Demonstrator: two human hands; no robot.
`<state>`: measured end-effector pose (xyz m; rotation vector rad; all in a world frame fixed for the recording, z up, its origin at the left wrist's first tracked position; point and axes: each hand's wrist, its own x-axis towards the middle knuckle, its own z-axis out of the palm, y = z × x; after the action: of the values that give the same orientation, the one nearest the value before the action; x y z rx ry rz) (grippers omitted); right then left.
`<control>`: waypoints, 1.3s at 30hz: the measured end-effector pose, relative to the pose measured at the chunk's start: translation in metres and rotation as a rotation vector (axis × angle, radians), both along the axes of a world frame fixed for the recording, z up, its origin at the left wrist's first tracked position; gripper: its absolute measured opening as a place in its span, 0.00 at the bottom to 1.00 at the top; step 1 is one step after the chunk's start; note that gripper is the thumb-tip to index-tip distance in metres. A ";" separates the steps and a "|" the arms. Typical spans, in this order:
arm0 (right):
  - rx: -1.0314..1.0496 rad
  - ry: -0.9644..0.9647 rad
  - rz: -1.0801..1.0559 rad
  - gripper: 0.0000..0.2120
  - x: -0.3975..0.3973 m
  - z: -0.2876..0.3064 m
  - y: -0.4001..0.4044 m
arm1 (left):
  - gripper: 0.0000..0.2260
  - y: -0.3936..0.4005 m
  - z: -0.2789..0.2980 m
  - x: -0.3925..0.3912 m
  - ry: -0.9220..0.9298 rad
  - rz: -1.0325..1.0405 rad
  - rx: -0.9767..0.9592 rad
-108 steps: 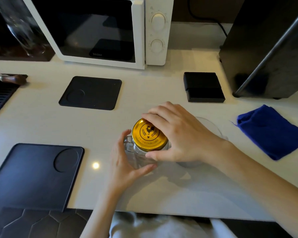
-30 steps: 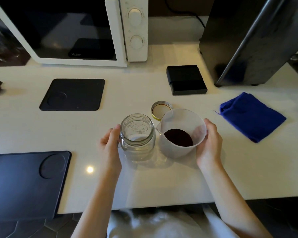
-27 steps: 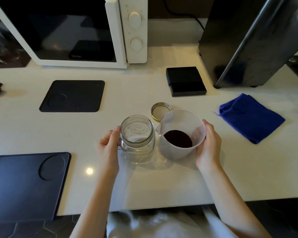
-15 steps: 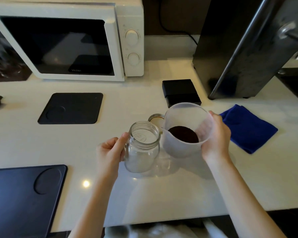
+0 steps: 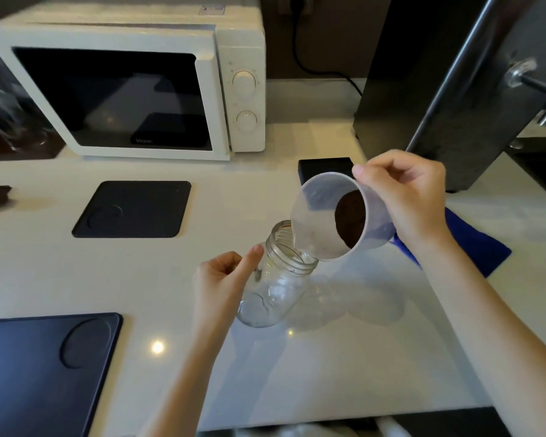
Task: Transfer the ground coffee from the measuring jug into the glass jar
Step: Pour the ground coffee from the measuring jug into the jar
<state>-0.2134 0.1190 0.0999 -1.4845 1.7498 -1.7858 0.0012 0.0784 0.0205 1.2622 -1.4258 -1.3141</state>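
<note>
The clear glass jar (image 5: 273,285) stands open on the white counter, leaning toward the right. My left hand (image 5: 224,279) grips its left side. My right hand (image 5: 407,200) holds the translucent plastic measuring jug (image 5: 316,222) tipped steeply leftward, its lip resting over the jar's mouth. Dark ground coffee (image 5: 350,222) clings at the jug's bottom. The jar looks empty inside. The jar's lid is hidden behind the jug.
A white microwave (image 5: 133,89) stands at the back. Two black mats (image 5: 133,209) (image 5: 41,370) lie to the left. A small black box (image 5: 325,168) sits behind the jug, a blue cloth (image 5: 473,244) lies right of it, and a dark appliance (image 5: 438,83) stands at back right.
The lid came off earlier and was laid down behind the jar. My right hand has lifted the jug and tipped it leftward over the jar's mouth; my left hand has tilted the jar.
</note>
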 end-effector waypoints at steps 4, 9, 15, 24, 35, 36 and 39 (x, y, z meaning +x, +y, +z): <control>0.007 0.073 0.059 0.05 0.002 0.005 -0.007 | 0.24 0.001 0.002 -0.004 -0.018 -0.002 -0.001; -0.001 0.153 0.056 0.05 0.005 0.006 -0.015 | 0.23 0.002 0.000 -0.006 -0.008 0.035 -0.011; 0.009 0.294 0.008 0.05 0.009 0.014 -0.020 | 0.21 0.002 0.001 -0.009 -0.011 0.040 -0.007; 0.083 0.354 -0.011 0.09 0.017 0.016 -0.027 | 0.22 0.003 0.003 -0.011 -0.034 0.073 0.011; 0.065 0.515 -0.017 0.09 0.026 0.018 -0.038 | 0.24 -0.001 0.003 -0.014 -0.027 0.088 -0.013; 0.073 0.529 -0.022 0.09 0.025 0.017 -0.039 | 0.23 -0.002 0.003 -0.014 -0.030 0.090 -0.015; 0.070 0.544 -0.017 0.10 0.025 0.017 -0.041 | 0.23 -0.003 0.001 -0.013 -0.037 0.091 -0.015</control>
<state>-0.1881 0.0782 0.1166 -2.0665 2.0320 -1.3870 -0.0120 0.0759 0.0220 1.3325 -1.3843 -1.2231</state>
